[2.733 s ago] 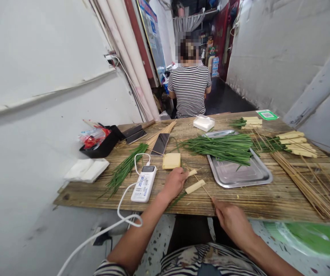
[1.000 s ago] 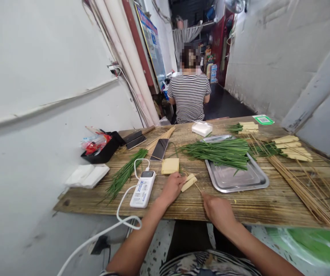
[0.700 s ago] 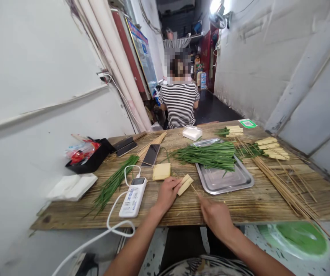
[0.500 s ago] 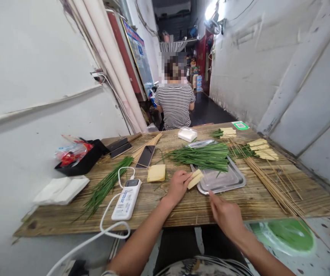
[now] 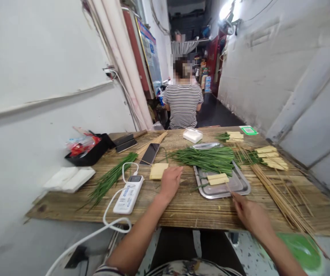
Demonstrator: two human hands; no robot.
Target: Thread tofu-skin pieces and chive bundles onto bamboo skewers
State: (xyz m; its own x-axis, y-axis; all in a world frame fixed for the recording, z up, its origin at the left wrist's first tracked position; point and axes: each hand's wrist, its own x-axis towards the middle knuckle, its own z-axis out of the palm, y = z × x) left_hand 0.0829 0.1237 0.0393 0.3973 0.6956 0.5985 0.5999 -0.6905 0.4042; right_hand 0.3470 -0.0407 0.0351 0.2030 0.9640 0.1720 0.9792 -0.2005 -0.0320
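My right hand point(image 5: 249, 211) is closed on the lower end of a thin bamboo skewer. At its far end, two pale yellow tofu-skin rolls point(image 5: 218, 178) with green chive ends sticking out to the left are held over the metal tray point(image 5: 241, 188). My left hand point(image 5: 171, 182) is beside a small stack of square yellow tofu sheets point(image 5: 157, 171), overlapping its right edge. Its fingers are loosely extended and nothing shows in them. A heap of green chives point(image 5: 205, 158) lies across the tray.
Finished skewers of rolls point(image 5: 271, 157) and loose bamboo skewers point(image 5: 274, 191) lie at the right. Left are more chives point(image 5: 110, 178), a phone point(image 5: 149, 153), a cabled power bank point(image 5: 129, 197), a black box point(image 5: 87, 151) and white tissues point(image 5: 70, 178). A person point(image 5: 183, 103) sits beyond the table.
My left hand has let go of the rolls and moved left to the tofu sheets. My right hand has carried the skewered rolls rightward over the tray. The view has shifted slightly.
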